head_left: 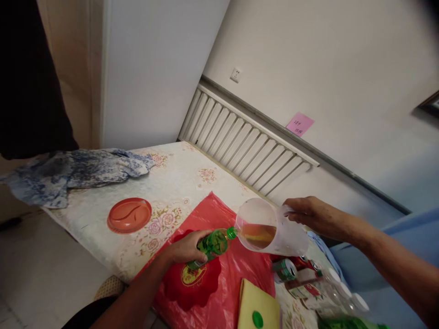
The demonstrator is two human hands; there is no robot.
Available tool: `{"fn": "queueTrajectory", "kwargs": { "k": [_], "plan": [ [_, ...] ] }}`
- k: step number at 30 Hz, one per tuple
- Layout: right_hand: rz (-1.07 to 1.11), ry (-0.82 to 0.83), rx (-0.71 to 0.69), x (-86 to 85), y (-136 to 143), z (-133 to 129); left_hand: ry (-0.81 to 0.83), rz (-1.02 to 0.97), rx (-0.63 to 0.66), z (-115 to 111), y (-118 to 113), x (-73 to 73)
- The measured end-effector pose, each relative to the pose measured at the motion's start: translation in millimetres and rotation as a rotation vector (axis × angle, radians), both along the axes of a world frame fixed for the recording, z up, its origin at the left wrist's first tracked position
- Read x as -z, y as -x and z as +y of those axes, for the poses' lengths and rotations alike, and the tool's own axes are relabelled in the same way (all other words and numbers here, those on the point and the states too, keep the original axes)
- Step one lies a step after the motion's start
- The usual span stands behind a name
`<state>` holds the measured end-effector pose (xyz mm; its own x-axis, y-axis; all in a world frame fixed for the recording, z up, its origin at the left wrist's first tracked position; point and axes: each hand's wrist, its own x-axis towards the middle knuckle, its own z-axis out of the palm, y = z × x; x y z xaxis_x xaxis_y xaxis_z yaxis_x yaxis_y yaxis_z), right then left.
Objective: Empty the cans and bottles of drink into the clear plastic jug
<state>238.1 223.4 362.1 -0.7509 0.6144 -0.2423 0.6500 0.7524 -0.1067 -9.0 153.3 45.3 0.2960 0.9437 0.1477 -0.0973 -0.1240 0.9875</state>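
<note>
My left hand (187, 246) is wrapped round a green plastic bottle (215, 243), tilted with its neck up and to the right. My right hand (308, 211) grips the handle of a translucent plastic jug (291, 235). The jug lies tipped on its side in the air, its mouth facing the bottle, with amber liquid (259, 234) inside. The bottle's neck is at the jug's rim; whether they touch I cannot tell. Below the bottle is a red scalloped plate (209, 285) on a red plastic sheet (212, 212). A green cap (257, 319) rests on a yellow notebook (254, 297).
Drink cans (285, 270) and several clear bottles (318, 292) crowd the table's right side. An orange-red dish (129, 214) and a blue-white cloth (103, 168) lie on the flowered tablecloth (178, 162) at left. A radiator (240, 137) runs along the wall behind.
</note>
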Motion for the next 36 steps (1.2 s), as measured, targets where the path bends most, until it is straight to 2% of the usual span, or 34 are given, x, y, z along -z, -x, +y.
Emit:
{"fn": "queueTrajectory", "kwargs": {
  "k": [19,29,36],
  "plan": [
    [0.000,0.014,-0.005,-2.8,2.9,0.1,0.000,0.034,-0.007,3.3,0.7,6.0],
    [-0.012,0.013,-0.013,-3.7,4.1,0.5,-0.001,0.023,0.012,1.3,1.1,1.7],
    [-0.013,0.007,-0.033,-3.7,3.9,2.2,-0.004,0.047,-0.010,2.1,1.3,3.9]
  ]
}}
